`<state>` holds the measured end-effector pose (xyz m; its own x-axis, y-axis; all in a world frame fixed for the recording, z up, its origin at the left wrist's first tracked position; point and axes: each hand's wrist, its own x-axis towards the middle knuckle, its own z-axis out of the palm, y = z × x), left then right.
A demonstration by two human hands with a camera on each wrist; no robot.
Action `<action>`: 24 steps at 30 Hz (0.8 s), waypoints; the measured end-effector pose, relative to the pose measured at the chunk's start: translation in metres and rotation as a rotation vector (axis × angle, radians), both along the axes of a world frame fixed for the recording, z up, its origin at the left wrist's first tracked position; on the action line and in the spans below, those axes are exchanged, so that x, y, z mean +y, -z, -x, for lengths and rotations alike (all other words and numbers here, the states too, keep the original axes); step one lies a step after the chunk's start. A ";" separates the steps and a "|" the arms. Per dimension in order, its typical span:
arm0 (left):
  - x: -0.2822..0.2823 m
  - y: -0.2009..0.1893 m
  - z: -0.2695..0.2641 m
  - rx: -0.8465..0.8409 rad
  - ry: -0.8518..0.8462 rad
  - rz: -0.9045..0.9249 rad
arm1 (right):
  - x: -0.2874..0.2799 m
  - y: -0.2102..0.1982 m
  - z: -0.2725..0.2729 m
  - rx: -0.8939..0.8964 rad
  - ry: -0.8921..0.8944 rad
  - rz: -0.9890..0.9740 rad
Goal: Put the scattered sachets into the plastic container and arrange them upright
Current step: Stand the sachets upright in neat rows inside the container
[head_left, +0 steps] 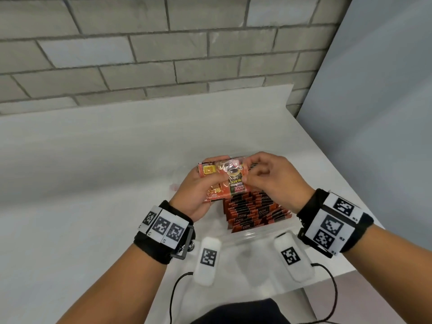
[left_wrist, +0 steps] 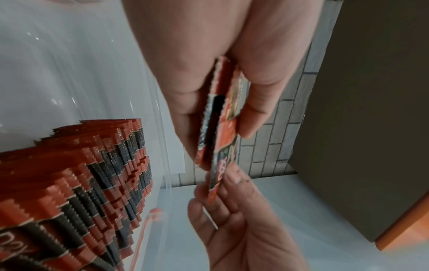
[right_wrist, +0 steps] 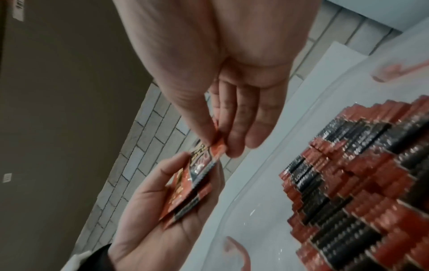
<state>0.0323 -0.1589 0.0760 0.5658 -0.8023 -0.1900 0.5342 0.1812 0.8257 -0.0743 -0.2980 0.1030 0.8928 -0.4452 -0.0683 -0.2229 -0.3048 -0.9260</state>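
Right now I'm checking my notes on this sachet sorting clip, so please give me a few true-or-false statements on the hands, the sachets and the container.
1. The left hand holds a small bunch of sachets. True.
2. The right hand rests flat on the table. False: it is raised and pinches the edge of a sachet in the bunch.
3. Rows of sachets already stand upright in the container. True.
4. The container is opaque black. False: it is clear plastic.
5. Both hands are over the container. True.
6. The held bunch lies on the table. False: it is held in the air.
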 end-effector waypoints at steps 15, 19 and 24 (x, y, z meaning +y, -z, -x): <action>0.008 0.005 -0.006 0.092 -0.134 -0.053 | -0.028 -0.002 0.014 0.057 -0.121 -0.032; 0.010 0.009 -0.009 0.097 -0.155 -0.126 | -0.026 -0.005 0.025 0.231 -0.434 0.476; 0.009 0.010 -0.009 0.098 -0.127 -0.142 | -0.015 -0.002 0.023 0.312 -0.635 0.531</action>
<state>0.0411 -0.1500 0.0657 0.6339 -0.6870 -0.3552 0.5933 0.1373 0.7932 -0.0975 -0.3126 0.1047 0.9574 0.0863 -0.2756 -0.0841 -0.8297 -0.5519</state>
